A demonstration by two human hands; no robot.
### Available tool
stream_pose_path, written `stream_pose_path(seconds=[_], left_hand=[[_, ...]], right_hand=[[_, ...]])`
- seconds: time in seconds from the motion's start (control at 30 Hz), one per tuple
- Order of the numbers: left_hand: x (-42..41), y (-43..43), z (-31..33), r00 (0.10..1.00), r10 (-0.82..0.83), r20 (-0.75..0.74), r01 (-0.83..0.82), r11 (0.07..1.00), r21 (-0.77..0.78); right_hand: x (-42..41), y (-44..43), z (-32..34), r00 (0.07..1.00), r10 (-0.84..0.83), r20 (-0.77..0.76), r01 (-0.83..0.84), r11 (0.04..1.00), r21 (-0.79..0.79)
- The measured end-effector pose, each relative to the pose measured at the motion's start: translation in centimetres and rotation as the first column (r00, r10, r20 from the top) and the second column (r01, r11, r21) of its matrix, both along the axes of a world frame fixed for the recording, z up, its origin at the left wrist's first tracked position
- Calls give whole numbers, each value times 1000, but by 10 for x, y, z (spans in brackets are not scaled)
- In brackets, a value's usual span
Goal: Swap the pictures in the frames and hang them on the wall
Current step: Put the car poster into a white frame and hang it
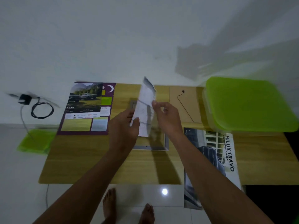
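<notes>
Pic (144, 101) upright abv grey frame (166, 142)

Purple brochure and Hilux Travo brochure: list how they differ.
The purple brochure lies at the table's far left; the Hilux Travo brochure lies right, overhanging the near edge. Purple brochure: trucks before green trees; Hilux Travo brochure: dark vehicle, grey tones. Both lie face up.

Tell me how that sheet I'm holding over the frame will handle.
Probably floppy: the sheet seems to bend between the left hand and right hand. Likely light, since finger pinches alone carry it. Being that thin, it may crease going into the frame.
</notes>
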State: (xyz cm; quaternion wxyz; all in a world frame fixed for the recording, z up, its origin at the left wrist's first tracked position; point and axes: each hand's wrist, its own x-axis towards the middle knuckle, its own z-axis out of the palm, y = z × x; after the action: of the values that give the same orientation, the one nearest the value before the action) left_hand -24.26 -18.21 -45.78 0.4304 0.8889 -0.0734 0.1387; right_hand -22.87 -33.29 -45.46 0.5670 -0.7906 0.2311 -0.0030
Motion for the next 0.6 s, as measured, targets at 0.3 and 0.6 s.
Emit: stream_pose_path(seconds=[0.3,0.6], left_hand=[[-29,-10,44,982,-185,23,180,972,152],[-6,15,65,945,10,-326,-73,980,-183]], right_hand=[[-6,7,74,994,40,98,-28,993,-113],[-35,-17,95,978,-170,123,176,984,-37]])
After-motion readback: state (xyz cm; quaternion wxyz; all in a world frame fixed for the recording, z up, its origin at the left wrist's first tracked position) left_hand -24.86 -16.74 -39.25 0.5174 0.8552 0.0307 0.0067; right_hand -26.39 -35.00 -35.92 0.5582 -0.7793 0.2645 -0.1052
